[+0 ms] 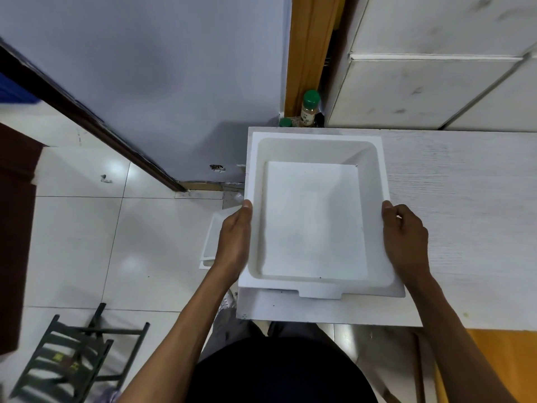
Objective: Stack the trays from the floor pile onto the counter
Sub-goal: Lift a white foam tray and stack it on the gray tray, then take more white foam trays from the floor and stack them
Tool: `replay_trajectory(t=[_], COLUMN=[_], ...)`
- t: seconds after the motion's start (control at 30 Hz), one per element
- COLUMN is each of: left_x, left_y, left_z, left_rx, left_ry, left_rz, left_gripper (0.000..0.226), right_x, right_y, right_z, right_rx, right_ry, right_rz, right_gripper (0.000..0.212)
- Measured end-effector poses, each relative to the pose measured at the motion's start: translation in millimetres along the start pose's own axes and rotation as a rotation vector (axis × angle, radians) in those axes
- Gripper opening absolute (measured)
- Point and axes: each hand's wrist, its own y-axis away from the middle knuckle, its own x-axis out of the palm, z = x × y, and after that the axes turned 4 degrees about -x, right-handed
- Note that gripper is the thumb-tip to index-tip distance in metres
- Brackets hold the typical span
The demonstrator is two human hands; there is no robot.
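1. Fingers of the left hand (232, 242) and right hand (405, 242) are pinching the side rims of a white tray (313, 216), thumbs on top.
2. It is hovering over or resting on the desk (465, 213), near its left end; I cannot tell which.
3. More trays (210, 242) are lying on the floor (116, 228) to the left.
4. It is probably handling light, stiff and brittle, so mid-rim holds suit it.

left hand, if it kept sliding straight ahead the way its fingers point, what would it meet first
Probably the grey wall beyond the counter's far left corner. The left hand points along the white tray edge it grips; depth is unclear.
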Motion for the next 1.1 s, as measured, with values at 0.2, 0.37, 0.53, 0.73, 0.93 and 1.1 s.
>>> replay_trajectory(t=[0.2,0.37,0.53,0.73,0.93,1.1], left_x=[-0.7,-15.9,-52.6,-126.8,-210.3,-255.4], left_y=[1.6,-5.5,-13.3,-27.9,-53.0,-79.4], left_z=[0.3,-11.7,-20.0,-12.6,13.7,52.2], left_rx=[0.043,-0.038,0.013,0.025,-0.074,-0.138], left_ry=[-0.035,-0.014,0.007,-0.034,-0.038,-0.045], left_rz=[-0.036,-0.021,-0.103,-0.155,-0.168,-0.220], left_gripper=[0.055,0.052,0.048,0.043,0.047,0.037], right_x=[1.3,0.2,23.2,92.9,187.5,258.0], right_y=[3.3,8.9,22.3,59.3,87.2,97.5], right_z=[3.9,25.9,85.8,168.3,206.7,184.4], right_rx=[-0.053,-0.181,-0.207,-0.314,-0.305,-0.239], right_ry=[0.036,0.028,-0.158,-0.225,-0.252,-0.201], right_rz=[-0.120,-0.245,-0.147,0.048,0.176,0.190], right_gripper=[0.024,0.026,0.020,0.025,0.030,0.029])
